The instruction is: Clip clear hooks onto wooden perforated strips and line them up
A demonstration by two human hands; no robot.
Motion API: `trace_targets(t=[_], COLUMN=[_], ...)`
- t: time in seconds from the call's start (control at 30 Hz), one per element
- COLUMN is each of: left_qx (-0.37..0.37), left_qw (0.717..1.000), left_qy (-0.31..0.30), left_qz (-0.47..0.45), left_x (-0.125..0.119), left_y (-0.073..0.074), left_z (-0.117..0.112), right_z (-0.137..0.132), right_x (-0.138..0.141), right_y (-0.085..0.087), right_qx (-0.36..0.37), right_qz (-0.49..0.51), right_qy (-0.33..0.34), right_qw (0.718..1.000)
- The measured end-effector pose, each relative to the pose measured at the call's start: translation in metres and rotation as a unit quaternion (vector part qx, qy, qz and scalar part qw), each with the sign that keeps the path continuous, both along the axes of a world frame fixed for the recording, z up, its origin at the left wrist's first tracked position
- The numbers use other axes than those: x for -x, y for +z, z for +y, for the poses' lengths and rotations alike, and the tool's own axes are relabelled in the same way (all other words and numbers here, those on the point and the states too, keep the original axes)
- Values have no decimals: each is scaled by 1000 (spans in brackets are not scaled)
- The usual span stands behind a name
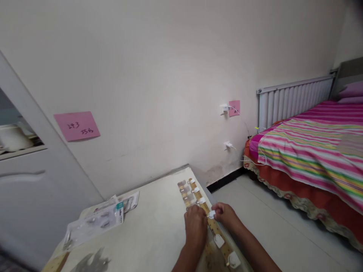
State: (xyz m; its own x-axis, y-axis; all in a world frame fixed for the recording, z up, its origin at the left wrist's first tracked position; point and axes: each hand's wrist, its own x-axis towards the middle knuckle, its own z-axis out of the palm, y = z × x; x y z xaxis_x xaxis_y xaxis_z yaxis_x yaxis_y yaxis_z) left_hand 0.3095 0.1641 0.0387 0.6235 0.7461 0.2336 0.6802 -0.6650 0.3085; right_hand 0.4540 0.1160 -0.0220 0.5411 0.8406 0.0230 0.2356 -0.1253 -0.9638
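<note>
My right hand (225, 214) pinches the edge of a small white tag (211, 214) over a wooden strip with holes (205, 207). Close by on its left, my left hand (196, 222) is closed, fingertips near the tag's ring end; what they grip is hidden. Along the strip lie several similar white tags, among them one (201, 200) beyond my hands and others (219, 240) (233, 260) nearer me. Some appear to have small metal rings. Beside the strip, past my left hand, is a row of clear plastic pieces with metal parts (185, 190).
The white tabletop (147, 223) meets the wall. Clear plastic packets (95, 223) lie at its left, with a grey shiny piece (92, 261) in front. Right of the table are floor and a bed (309, 151). White plugs (227, 145) with cables sit on the wall.
</note>
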Motion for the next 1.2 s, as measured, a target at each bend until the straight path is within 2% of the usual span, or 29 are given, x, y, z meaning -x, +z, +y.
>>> trace_targets(t=[0.53, 0.97, 1.2], left_qx=[5, 5, 11], left_qw=[1000, 1000, 1000], left_qy=[10, 12, 9], left_qz=[4, 9, 18], left_x=[-2, -2, -3], left_y=[3, 2, 5], left_z=[0, 1, 0], right_z=[5, 1, 1], right_x=[2, 12, 13], right_y=[2, 23, 30], right_qx=[34, 108, 133], right_qz=[-25, -56, -58], right_qy=[-4, -44, -48], right_qw=[999, 992, 988])
